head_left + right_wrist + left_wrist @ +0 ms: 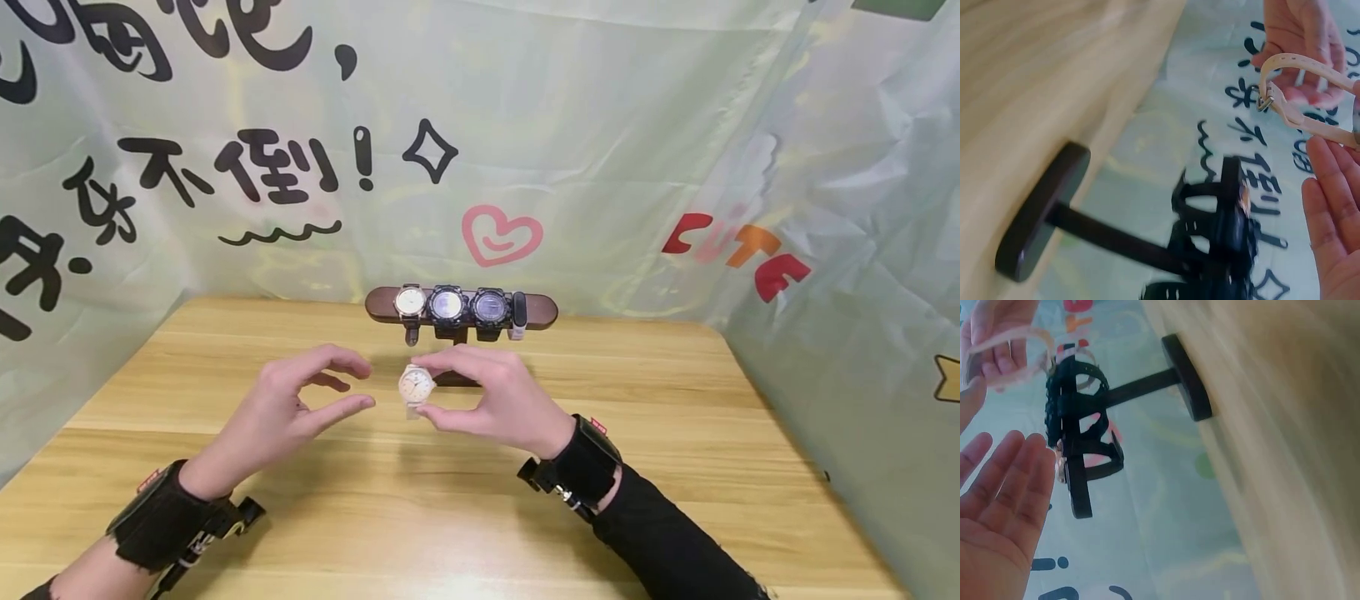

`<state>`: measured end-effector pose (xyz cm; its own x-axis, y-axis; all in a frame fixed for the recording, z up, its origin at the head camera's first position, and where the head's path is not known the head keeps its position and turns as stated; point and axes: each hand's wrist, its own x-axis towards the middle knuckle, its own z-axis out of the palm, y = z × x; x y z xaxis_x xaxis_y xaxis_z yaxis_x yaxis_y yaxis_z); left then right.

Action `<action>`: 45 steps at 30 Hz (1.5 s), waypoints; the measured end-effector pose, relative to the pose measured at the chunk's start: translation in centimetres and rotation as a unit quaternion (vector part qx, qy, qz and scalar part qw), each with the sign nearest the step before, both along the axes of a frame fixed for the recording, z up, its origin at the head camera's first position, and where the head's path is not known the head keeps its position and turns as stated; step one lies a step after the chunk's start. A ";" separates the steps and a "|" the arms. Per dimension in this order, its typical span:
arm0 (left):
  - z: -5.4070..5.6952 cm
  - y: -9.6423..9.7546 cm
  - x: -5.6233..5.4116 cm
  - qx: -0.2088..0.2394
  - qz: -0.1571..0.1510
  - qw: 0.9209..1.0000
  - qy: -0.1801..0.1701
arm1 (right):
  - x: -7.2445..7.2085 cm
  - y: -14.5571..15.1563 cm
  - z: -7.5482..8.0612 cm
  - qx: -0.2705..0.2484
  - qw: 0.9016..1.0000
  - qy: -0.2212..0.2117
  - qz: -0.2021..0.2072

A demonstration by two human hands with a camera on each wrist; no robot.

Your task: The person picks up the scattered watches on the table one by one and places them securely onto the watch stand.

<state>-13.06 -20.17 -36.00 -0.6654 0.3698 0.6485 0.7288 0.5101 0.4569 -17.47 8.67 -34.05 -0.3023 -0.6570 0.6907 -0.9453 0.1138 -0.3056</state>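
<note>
Between the thumb and fingers of my right hand [498, 396] is a wristwatch [416, 384] with a pale round dial. Its light strap [1300, 62] is buckled into a loop, as the right wrist view shows. To the left of the watch, my left hand [300, 400] is held in the air, fingers slightly bent and thumb apart, holding nothing. Behind both hands stands a dark wooden watch stand [540, 311]. Its bar carries a watch with a brown strap [410, 301], two chunky dark watches [447, 305] and a slim band with a black face [519, 309].
The stand's base [1188, 378] rests on the wooden tabletop [465, 533]. A pale cloth backdrop [600, 125] with printed characters rises behind the table and along its right side. Each wrist wears a black strap [588, 462] with a small camera.
</note>
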 end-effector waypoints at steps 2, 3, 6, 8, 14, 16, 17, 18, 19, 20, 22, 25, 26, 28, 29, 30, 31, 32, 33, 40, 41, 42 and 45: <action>0.2 0.0 -0.5 -0.006 0.014 1.000 0.010 | -0.1 0.9 0.3 -0.006 1.000 -0.004 -0.010; 0.4 -0.1 -0.7 -0.008 0.021 1.000 0.014 | -0.1 1.4 0.4 -0.009 1.000 -0.003 -0.018; 0.6 -0.1 -1.5 -0.018 0.046 0.998 0.035 | -0.3 2.9 0.7 -0.021 0.999 -0.007 -0.038; 0.7 -0.2 -2.1 -0.025 0.063 0.997 0.048 | -0.4 3.8 1.0 -0.029 0.998 -0.010 -0.049; 0.9 -0.1 -3.7 -0.041 0.115 0.990 0.075 | -0.6 6.6 1.9 -0.032 0.995 -0.016 -0.091; 1.0 0.0 -4.1 -0.043 0.130 0.988 0.078 | -0.7 7.6 2.1 -0.032 0.993 -0.016 -0.111; 1.0 0.0 -4.3 -0.043 0.137 0.987 0.077 | -0.8 8.0 2.2 -0.034 0.992 -0.016 -0.118; 1.0 0.0 -4.5 -0.043 0.142 0.986 0.075 | -0.9 8.5 2.4 -0.035 0.992 -0.015 -0.124; 1.0 0.1 -4.7 -0.042 0.147 0.986 0.072 | -1.0 8.9 2.5 -0.037 0.991 -0.013 -0.131; 1.0 0.1 -4.9 -0.041 0.151 0.985 0.068 | -1.2 9.4 2.6 -0.038 0.989 -0.009 -0.139; 1.0 0.2 -5.2 -0.038 0.155 0.985 0.060 | -1.4 10.2 2.7 -0.038 0.987 -0.003 -0.155; 1.0 0.3 -5.6 -0.031 0.159 0.986 0.049 | -1.8 11.3 2.8 -0.035 0.984 -0.003 -0.176; 0.9 0.4 -5.7 -0.030 0.159 0.986 0.046 | -1.9 11.7 2.9 -0.032 0.982 -0.003 -0.185; 0.9 0.5 -5.9 -0.027 0.158 0.986 0.041 | -2.1 12.3 3.0 -0.028 0.980 -0.008 -0.199; 0.9 0.6 -6.0 -0.026 0.158 0.986 0.040 | -2.2 12.5 3.0 -0.026 0.978 -0.013 -0.206; 0.8 0.7 -6.1 -0.024 0.157 0.987 0.038 | -2.2 12.8 3.0 -0.022 0.977 -0.017 -0.212; 0.8 0.7 -6.1 -0.024 0.157 0.987 0.036 | -2.3 13.0 3.1 -0.019 0.975 -0.019 -0.219; 0.7 0.8 -6.2 -0.022 0.157 0.987 0.034 | -2.4 13.2 3.1 -0.017 0.974 -0.024 -0.224; 0.7 0.8 -6.2 -0.021 0.157 0.987 0.033 | -2.5 13.4 3.2 -0.016 0.973 -0.029 -0.227; 0.4 0.9 -6.7 -0.009 0.160 0.987 0.030 | -3.2 14.9 3.3 -0.010 0.967 -0.050 -0.249; 0.4 0.9 -6.7 -0.007 0.160 0.987 0.029 | -3.3 15.2 3.2 -0.009 0.966 -0.054 -0.253; 0.4 0.9 -6.8 -0.006 0.160 0.987 0.028 | -3.4 15.4 3.2 -0.008 0.965 -0.057 -0.257; 0.3 1.0 -6.8 -0.003 0.161 0.987 0.027 | -3.7 15.8 3.1 -0.005 0.959 -0.070 -0.274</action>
<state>-19.87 -19.21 -35.69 -0.7135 0.1479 0.6849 0.5513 0.7218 0.4185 -21.18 24.51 -30.93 -0.6900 -0.3672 0.6238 -0.6947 0.5779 -0.4283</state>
